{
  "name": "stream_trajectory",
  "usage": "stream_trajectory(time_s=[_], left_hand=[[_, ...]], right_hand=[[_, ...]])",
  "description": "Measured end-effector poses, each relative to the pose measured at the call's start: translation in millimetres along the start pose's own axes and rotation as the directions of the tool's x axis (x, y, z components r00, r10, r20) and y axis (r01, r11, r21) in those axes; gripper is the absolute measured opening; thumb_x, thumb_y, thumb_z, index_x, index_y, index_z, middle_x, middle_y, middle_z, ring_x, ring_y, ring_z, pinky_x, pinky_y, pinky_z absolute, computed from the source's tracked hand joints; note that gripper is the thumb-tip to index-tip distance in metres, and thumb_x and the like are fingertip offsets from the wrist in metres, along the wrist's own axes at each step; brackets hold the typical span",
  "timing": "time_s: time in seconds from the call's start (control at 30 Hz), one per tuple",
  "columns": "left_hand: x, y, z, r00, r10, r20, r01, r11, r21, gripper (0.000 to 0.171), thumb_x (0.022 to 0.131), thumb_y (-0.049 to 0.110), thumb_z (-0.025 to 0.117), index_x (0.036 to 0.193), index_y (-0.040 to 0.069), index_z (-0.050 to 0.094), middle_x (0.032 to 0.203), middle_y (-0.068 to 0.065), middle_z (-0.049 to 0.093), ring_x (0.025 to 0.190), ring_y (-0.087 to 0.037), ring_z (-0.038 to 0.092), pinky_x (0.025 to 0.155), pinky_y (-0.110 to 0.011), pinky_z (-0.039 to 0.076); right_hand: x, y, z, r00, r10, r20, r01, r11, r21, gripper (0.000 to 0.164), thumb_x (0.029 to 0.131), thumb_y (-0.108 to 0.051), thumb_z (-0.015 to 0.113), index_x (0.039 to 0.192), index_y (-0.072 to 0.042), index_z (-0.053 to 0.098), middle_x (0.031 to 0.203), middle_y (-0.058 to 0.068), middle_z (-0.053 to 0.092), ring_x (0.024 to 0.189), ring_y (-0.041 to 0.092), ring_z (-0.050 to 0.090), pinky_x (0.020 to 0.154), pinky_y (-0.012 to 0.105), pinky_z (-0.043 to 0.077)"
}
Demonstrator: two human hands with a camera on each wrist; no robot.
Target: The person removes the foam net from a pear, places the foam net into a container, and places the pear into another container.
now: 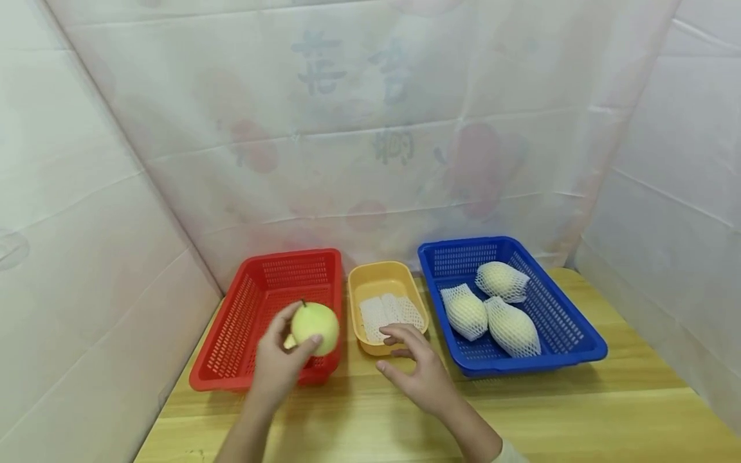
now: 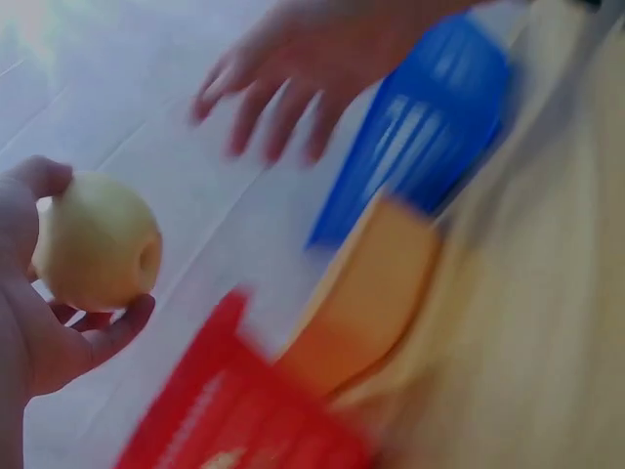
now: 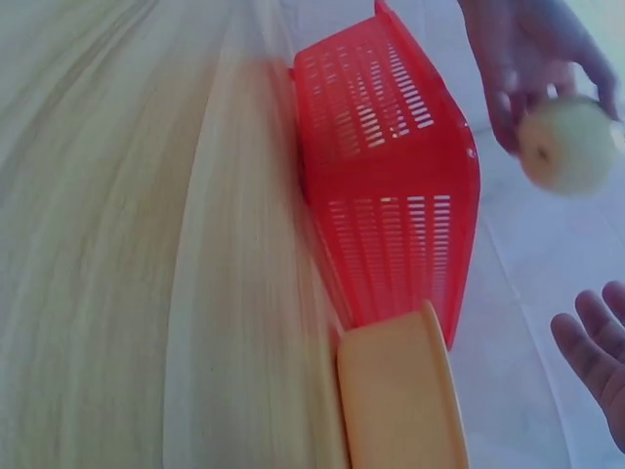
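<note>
My left hand (image 1: 279,354) grips a pale yellow-green pear (image 1: 317,326) between thumb and fingers, over the near right part of the red basket (image 1: 222,347). A dark stem stands up at the pear's top in the head view. Behind that hand, a sliver of another yellow fruit (image 1: 289,341) shows, the rest hidden. My right hand (image 1: 425,376) holds nothing; its fingers are loosely bent just in front of the small yellow basket (image 1: 379,273). White foam net sleeves (image 1: 382,314) lie inside this yellow basket.
To the right stands a blue basket (image 1: 556,308) with three pears in white foam nets, one of them (image 1: 502,281) at the back. All the baskets sit on a wooden table (image 1: 370,411). A pale printed cloth (image 1: 359,180) hangs behind them, with cloth walls at both sides.
</note>
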State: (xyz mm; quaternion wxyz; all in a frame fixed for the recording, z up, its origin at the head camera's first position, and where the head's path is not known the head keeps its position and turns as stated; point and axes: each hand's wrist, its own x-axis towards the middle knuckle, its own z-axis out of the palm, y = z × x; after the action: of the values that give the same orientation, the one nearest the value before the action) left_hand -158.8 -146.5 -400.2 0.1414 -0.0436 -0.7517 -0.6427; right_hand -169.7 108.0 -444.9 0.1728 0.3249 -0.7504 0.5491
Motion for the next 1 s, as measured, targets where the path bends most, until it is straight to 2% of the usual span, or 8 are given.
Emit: stream_trajectory(time_s=[0.1,0.27,0.43,0.53,0.63,0.8,0.9,1.0], left_hand=[[8.2,-2.3,-32.5,0.999,0.018,-0.04,-0.008,0.969,0.247,0.064,0.082,0.022,0.081,0.139,0.021,0.052,0.135,-0.005,0.051,0.11,-0.03,0.057,0.075,-0.032,0.059],[20.6,-14.5,-75.5,0.997,0.056,-0.045,-0.018,0.801,0.599,0.067,0.083,0.035,0.079,0.141,0.017,0.052,0.132,-0.013,0.049,0.1,-0.032,0.057,0.066,-0.034,0.053],[34.1,-27.0,-94.5,1.0,0.019,0.022,-0.029,0.631,0.775,0.066,0.083,0.032,0.075,0.138,0.005,0.052,0.126,-0.024,0.051,0.101,-0.04,0.057,0.069,-0.048,0.053],[40.1,-33.3,-96.4,0.997,-0.064,0.047,-0.005,0.542,0.841,0.067,0.081,0.034,0.074,0.135,0.001,0.053,0.123,-0.029,0.052,0.104,-0.046,0.056,0.069,-0.056,0.051],[44.8,-38.0,-96.3,0.984,-0.168,0.05,0.037,0.474,0.88,0.069,0.081,0.035,0.071,0.135,-0.003,0.051,0.121,-0.033,0.051,0.099,-0.05,0.055,0.062,-0.056,0.05],[50.1,-42.3,-96.2,0.952,-0.302,0.044,0.093,0.423,0.901,0.054,0.082,0.029,0.066,0.121,-0.007,0.053,0.107,-0.031,0.053,0.087,-0.044,0.055,0.059,-0.05,0.046],[51.7,-44.7,-94.8,0.933,-0.356,0.062,0.098,0.415,0.905,0.037,0.081,0.026,0.065,0.104,-0.002,0.057,0.095,-0.022,0.055,0.081,-0.036,0.053,0.059,-0.045,0.042],[52.1,-46.4,-92.9,0.916,-0.388,0.105,0.076,0.423,0.903,0.027,0.079,0.022,0.068,0.093,0.002,0.056,0.085,-0.013,0.055,0.076,-0.028,0.05,0.059,-0.041,0.04]], right_hand=[[1,1,-2,1.0,-0.025,0.001,0.025,1.0,-0.015,0.045,0.088,-0.012,0.074,0.13,-0.017,0.058,0.127,0.005,0.058,0.108,0.028,0.059,0.086,0.033,0.058],[2,2,-6,1.0,-0.025,-0.011,0.024,0.999,-0.022,0.041,0.088,-0.011,0.073,0.127,-0.017,0.06,0.127,0.004,0.058,0.109,0.026,0.059,0.085,0.032,0.058],[2,2,-12,1.0,-0.011,-0.029,0.01,1.0,-0.027,0.038,0.089,-0.01,0.072,0.125,-0.017,0.061,0.128,0.006,0.058,0.111,0.02,0.06,0.083,0.035,0.059],[3,2,-15,1.0,-0.007,-0.028,0.007,1.0,-0.022,0.036,0.09,-0.01,0.071,0.124,-0.017,0.062,0.127,0.009,0.058,0.11,0.02,0.06,0.083,0.037,0.059],[3,1,-16,0.999,-0.015,-0.028,0.015,1.0,-0.016,0.035,0.09,-0.01,0.071,0.123,-0.017,0.062,0.127,0.009,0.058,0.109,0.023,0.06,0.082,0.037,0.059],[4,0,-17,0.998,-0.037,-0.042,0.036,0.999,-0.019,0.033,0.09,-0.008,0.071,0.121,-0.017,0.063,0.125,0.005,0.059,0.108,0.019,0.061,0.079,0.034,0.059],[4,0,-17,0.998,-0.043,-0.049,0.042,0.999,-0.018,0.033,0.089,-0.007,0.071,0.12,-0.017,0.064,0.124,0.005,0.06,0.106,0.019,0.062,0.078,0.036,0.059],[4,1,-18,0.998,-0.043,-0.049,0.042,0.999,-0.014,0.032,0.089,-0.007,0.07,0.119,-0.016,0.064,0.123,0.008,0.061,0.106,0.019,0.062,0.077,0.037,0.059]])
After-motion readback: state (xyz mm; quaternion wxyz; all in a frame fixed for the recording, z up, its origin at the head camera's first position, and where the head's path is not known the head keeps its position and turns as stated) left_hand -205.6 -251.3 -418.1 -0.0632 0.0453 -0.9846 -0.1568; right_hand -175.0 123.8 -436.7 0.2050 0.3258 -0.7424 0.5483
